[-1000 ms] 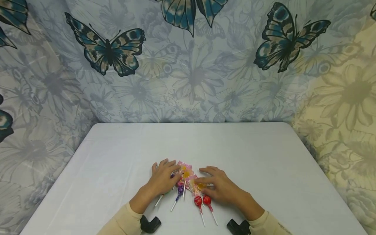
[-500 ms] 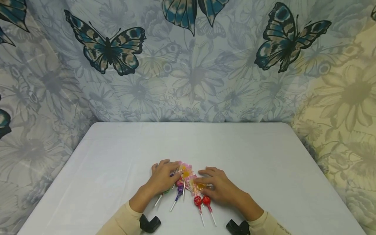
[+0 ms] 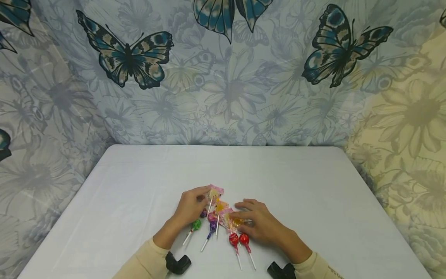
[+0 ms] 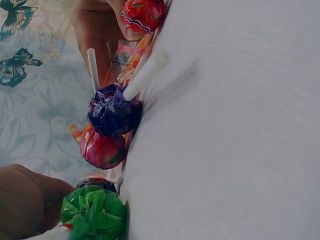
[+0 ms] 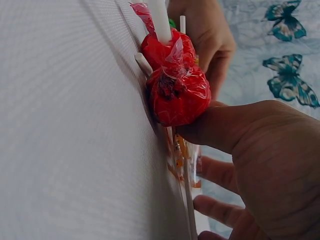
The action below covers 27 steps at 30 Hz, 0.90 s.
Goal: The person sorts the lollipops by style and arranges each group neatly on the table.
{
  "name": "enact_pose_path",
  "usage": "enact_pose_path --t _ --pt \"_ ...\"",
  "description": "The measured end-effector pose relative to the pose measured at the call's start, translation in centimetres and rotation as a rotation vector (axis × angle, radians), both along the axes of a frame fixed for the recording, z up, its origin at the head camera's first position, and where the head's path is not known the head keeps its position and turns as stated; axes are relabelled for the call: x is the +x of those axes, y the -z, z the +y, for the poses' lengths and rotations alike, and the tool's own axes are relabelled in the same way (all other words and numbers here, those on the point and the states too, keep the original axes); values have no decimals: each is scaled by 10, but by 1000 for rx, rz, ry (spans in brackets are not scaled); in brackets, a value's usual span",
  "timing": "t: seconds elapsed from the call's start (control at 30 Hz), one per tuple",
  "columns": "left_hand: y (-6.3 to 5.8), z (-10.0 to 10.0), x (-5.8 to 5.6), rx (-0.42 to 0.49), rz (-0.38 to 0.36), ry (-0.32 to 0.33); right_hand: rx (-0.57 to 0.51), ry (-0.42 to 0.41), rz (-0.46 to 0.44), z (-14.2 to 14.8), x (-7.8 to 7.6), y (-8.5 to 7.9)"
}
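Several wrapped lollipops lie in a cluster near the table's front. My left hand (image 3: 189, 204) pinches the wrapper of a pale yellow lollipop (image 3: 213, 193) at the cluster's far end, its stick slanting down toward me. Below that hand lie a green lollipop (image 3: 196, 224) and a purple lollipop (image 3: 213, 225); a pink-red one (image 4: 103, 149) sits behind the purple. My right hand (image 3: 259, 221) rests at the cluster's right with fingers spread loosely over an amber lollipop (image 3: 238, 222). Its thumb is right by a red lollipop (image 5: 179, 97), one of two side by side.
The white table (image 3: 139, 174) reaches back to a butterfly-patterned cloth (image 3: 237, 93). Black wrist-worn devices (image 3: 178, 265) sit under both sleeves near the front, the right one (image 3: 281, 270) at lower right.
My left hand has drawn up and curled its fingers, lifting the pale yellow lollipop's wrapper end. The green lollipop, partly covered before, now shows fully. My right hand stays almost still.
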<state>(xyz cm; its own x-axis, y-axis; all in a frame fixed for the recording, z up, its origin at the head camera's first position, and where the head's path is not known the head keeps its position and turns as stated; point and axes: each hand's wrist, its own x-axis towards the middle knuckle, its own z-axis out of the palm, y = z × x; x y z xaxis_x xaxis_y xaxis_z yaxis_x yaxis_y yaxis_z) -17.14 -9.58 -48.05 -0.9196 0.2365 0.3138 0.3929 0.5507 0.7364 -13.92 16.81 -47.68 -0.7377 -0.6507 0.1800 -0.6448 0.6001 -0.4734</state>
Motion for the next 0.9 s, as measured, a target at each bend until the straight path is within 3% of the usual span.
enact_pose_path --t 0.37,0.67,0.9 --pt "-9 -4 -6 183 -12 -103 20 13 -53 -3 1 -5" --pt "-20 -7 -14 244 36 -162 13 3 -27 -3 1 -3" --pt "-34 -12 -26 304 3 -178 2 -6 -5 -1 1 -3"
